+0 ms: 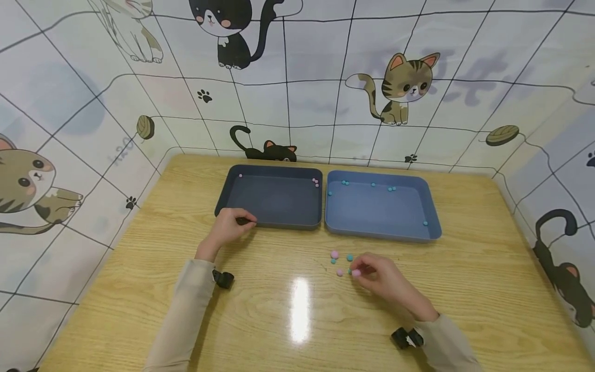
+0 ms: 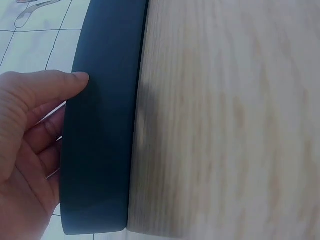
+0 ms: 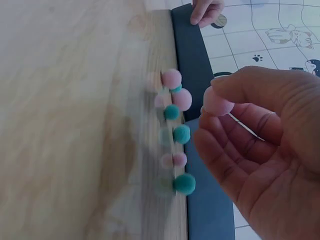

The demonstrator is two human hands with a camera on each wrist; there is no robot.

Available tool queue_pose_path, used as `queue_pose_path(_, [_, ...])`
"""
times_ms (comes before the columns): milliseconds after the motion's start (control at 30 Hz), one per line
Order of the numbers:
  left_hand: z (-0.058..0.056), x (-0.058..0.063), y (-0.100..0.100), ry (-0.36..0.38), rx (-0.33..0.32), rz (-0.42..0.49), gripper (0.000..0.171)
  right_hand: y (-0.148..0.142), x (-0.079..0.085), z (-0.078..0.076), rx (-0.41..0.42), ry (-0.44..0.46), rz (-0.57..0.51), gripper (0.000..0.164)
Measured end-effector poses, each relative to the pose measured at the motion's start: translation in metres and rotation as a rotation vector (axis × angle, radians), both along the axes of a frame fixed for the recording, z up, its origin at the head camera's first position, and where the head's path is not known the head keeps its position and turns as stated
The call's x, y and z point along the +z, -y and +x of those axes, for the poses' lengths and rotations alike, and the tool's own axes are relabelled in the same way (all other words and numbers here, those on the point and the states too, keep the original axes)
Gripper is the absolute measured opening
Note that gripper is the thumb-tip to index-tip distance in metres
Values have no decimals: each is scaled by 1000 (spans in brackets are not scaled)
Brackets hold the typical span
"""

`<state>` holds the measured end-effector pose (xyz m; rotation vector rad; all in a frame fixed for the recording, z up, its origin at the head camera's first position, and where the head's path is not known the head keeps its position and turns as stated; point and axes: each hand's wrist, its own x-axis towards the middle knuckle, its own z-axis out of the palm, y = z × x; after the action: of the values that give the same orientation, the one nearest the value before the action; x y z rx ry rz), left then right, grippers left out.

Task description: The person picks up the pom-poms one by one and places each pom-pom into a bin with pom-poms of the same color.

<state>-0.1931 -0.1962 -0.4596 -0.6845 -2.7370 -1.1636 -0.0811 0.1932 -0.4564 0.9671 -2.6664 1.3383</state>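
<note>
Sleeves, beige, two, cut off by the lower edge; backdrop, cat-printed, with faint lettering at left too blurred to read; left hand, gripping the rim of the dark tray near its front left corner; right hand, pinching one pink ball between thumb and fingertips, just beside loose pink balls and loose teal balls on the table; one teal ball partly hidden behind the right fingertips; blue tray, beside the dark one, holding further teal balls; left fingers, partly hidden behind the tray wall
</note>
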Motion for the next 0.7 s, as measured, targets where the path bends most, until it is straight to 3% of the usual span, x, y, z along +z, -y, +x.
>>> queue_pose_path(233, [-3,2,2,54,-14,34,5,12,3,-10,23,12,-79,14])
queue_pose_path(433, [-4,2,3,89,-4,25,5,20,4,-20,-11,53,-128,15])
queue_pose_path(700, [-6,1,3,99,-7,43,5,32,11,-34,-50,35,-226,16])
